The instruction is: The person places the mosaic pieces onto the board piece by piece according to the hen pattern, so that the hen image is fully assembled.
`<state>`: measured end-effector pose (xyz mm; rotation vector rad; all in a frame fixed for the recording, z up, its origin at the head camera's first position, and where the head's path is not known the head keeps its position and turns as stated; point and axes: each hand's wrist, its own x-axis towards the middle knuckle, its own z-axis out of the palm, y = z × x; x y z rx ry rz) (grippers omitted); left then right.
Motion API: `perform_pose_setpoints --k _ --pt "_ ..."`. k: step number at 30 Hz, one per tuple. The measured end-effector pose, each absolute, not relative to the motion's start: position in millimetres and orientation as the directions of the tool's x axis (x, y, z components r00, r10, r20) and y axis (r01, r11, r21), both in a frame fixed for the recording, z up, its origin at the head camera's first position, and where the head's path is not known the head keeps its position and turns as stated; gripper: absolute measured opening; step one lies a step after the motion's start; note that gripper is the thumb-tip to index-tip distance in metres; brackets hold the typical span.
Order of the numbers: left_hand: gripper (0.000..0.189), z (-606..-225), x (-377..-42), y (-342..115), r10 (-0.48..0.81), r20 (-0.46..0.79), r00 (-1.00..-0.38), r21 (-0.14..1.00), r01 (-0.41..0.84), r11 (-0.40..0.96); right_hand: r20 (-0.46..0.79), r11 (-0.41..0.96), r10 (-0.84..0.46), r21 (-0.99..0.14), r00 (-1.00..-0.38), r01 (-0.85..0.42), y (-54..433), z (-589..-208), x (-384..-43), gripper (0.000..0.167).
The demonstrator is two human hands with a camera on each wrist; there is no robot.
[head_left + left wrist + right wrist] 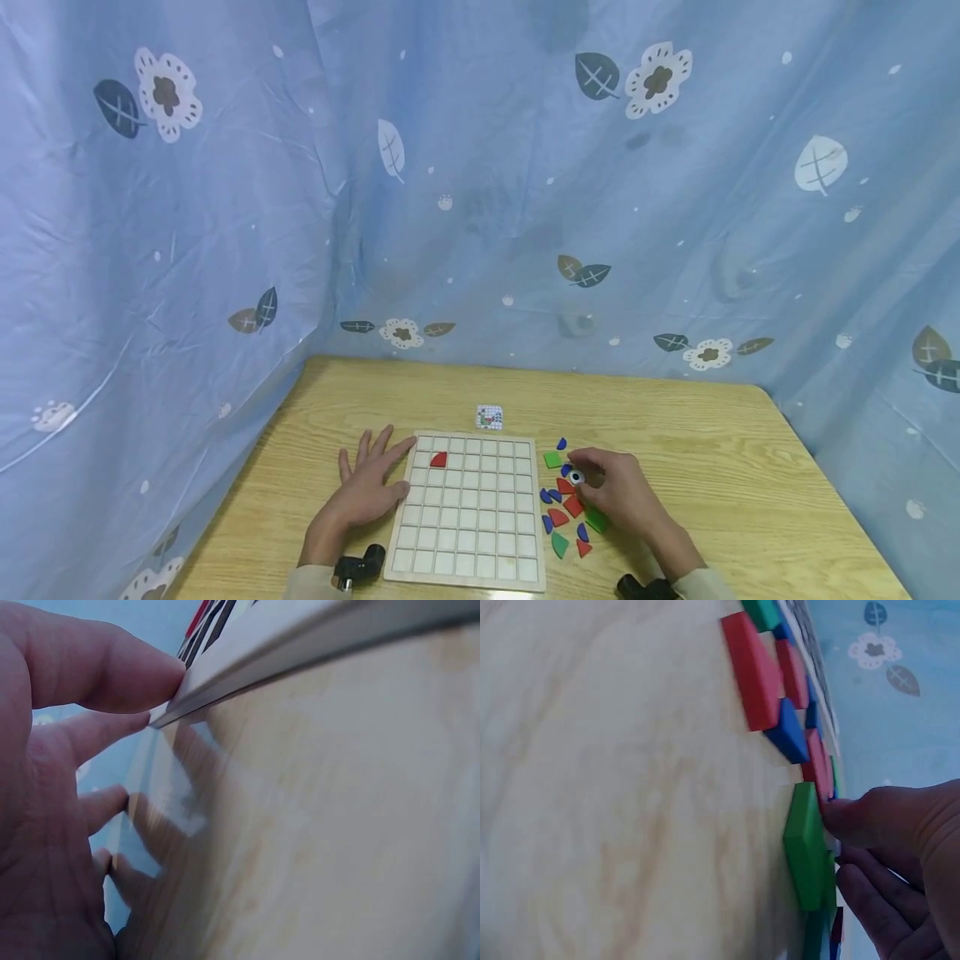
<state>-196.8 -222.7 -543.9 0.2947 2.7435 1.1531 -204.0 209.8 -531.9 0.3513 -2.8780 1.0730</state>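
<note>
My left hand (366, 492) rests spread on the table. Its thumb and index finger touch the left edge of the wooden grid board (538, 533), which also shows in the left wrist view. A red quarter-circle piece (439, 459) lies in a cell near the board's top left. At the board's right, my right hand (618, 492) pinches a round white piece with a black centre (576, 477) between thumb and index finger, low over the loose pieces. Under and beside that hand lie a red square (573, 506) and a green piece (597, 520).
Several red, blue and green pieces, among them a green quarter-circle (560, 545) and a green square (552, 459), lie right of the board. A small printed card (490, 417) lies behind it. A blue patterned curtain (480, 208) surrounds the wooden table (712, 467).
</note>
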Motion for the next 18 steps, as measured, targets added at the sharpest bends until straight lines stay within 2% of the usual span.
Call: perform_pose_setpoints --k 11,18 --pt "0.073 -542.8 -198.1 -222.6 0.240 -0.063 -0.969 0.721 0.122 0.682 0.193 0.696 -0.171 -0.670 -0.966 -0.257 210.5 -536.5 -202.6 0.038" --pt "0.073 -543.0 -197.1 -222.6 0.235 -0.061 -0.970 0.722 0.120 0.682 0.300 0.627 -0.302 -0.653 -0.905 -0.425 197.7 -517.7 -198.8 0.036"
